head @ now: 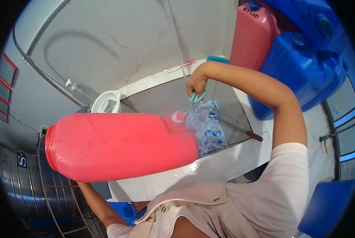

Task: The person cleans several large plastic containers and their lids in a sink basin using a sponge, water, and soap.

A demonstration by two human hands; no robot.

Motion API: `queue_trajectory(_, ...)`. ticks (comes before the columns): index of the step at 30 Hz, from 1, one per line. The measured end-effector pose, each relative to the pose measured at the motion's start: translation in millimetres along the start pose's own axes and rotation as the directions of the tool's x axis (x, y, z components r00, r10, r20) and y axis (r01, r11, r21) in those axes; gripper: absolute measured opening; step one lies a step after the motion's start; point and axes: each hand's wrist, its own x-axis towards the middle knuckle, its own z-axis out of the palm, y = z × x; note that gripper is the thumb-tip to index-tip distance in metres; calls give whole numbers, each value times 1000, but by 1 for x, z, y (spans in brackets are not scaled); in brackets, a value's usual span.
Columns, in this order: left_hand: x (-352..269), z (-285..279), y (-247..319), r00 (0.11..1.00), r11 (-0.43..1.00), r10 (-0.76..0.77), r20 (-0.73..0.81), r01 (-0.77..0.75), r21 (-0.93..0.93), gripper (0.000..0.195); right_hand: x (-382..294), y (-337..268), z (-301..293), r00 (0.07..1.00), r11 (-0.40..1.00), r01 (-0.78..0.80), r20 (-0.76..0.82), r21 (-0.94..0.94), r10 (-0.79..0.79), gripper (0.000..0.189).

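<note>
A large wet pink plastic jerrycan (121, 145) lies on its side across the tiled sink, its wide threaded mouth at the left. My left forearm reaches up beneath the jerrycan, which hides my left hand. My right hand (197, 84) is shut on a turquoise handle or ring-like thing (197, 96) above the basin. A clear hose or stream of water (179, 44) runs down just behind that hand. Below it, beside the jerrycan's spout (178, 117), lies a heap of clear and blue plastic pieces (213, 134). A metal rod with a dark red handle (254, 136) leans from the heap onto the rim.
A white bowl with a green scouring pad (109, 105) and a pump bottle (84, 92) stand at the back left. A toothbrush (182, 67) and a turquoise sponge or brush (217, 59) lie on the ledge. Blue jerrycans (296, 68) and a pink one (251, 35) crowd the right.
</note>
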Motion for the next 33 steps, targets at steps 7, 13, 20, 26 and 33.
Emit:
queue_trajectory(7,-1,-11,-2,1000,1000,-9,6,9,9,25,-26,-27,45,879,899,-165,-473,-407,-53,22)
queue_trajectory(13,2,-10,-7,1000,1000,-15,15,15,-7,24,-27,-39,111,567,891,-382,-823,-246,15,29)
queue_trajectory(20,2,-12,-8,1000,1000,-14,20,14,-16,22,-32,-37,112,542,917,-343,-840,-205,15,33)
queue_trajectory(26,4,-12,-8,1000,1000,-3,24,3,-9,22,-18,-38,103,551,886,-364,-834,-289,-46,27)
queue_trajectory(33,5,-14,-6,1000,1000,15,26,-15,8,21,-6,-49,107,553,914,-355,-833,-197,35,21)
